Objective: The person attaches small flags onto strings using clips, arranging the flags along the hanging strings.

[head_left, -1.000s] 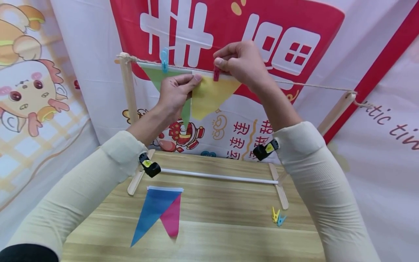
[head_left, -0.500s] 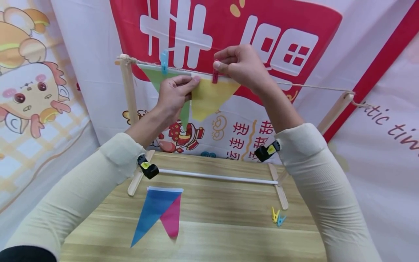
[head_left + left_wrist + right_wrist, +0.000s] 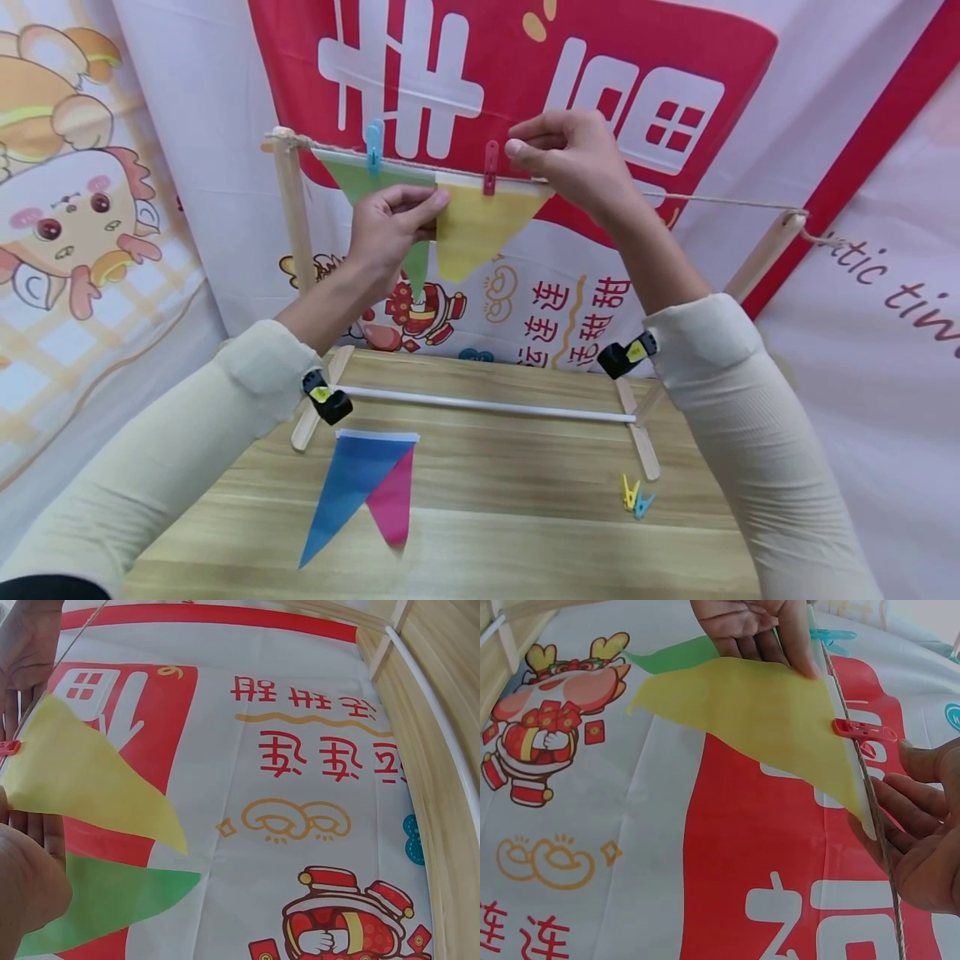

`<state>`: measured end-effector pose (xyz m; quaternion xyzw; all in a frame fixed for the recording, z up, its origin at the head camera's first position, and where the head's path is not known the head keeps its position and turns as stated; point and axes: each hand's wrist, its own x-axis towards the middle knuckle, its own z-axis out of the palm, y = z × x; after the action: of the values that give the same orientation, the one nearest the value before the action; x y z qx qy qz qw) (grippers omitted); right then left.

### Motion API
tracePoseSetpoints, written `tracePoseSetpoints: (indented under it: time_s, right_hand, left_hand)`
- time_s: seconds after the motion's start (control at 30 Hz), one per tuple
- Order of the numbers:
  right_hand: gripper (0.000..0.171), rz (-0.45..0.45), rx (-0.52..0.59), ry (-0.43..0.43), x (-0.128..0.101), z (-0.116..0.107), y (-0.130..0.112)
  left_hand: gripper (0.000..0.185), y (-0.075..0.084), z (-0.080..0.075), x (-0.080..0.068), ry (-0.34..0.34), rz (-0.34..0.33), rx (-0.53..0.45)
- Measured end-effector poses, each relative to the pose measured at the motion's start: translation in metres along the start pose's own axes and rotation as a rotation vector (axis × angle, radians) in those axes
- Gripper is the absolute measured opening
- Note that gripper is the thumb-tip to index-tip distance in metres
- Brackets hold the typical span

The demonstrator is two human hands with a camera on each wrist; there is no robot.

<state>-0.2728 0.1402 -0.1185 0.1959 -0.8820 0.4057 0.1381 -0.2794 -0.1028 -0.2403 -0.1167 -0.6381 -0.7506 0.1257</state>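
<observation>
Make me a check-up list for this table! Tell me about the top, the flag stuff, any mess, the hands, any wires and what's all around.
Surface: wood-grain table, with a wooden stand and white rod.
Job's things: green flag and yellow flag hang on the string, with a light-blue clip and a red clip; blue flag overlapping pink flag and two small clips lie on the table.
Clutter: nothing seen beyond the job's things.
Hands: left hand pinches the yellow flag's edge; right hand is beside the red clip, not gripping it.
Cables: nothing seen.
Surroundings: printed cloth behind.
</observation>
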Motion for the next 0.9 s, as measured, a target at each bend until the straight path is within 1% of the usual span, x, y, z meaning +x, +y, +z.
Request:
tracePoseSetpoints:
  time_s: [0.2,0.47,0.9]
  right_hand:
    - [0.045,-0.001,0.036,0.052,-0.002,-0.004,0.008]
    - [0.041,-0.054,0.082,0.083,-0.004,-0.008,0.014]
    - [0.038,-0.152,0.200,0.169,-0.011,-0.008,0.025]
  left_hand:
    - [0.034,-0.005,-0.004,-0.005,0.021,0.011,0.026]
    - [0.027,-0.009,-0.010,-0.010,0.020,0.031,-0.012]
    - [0.024,-0.018,-0.016,-0.017,0.002,-0.002,-0.028]
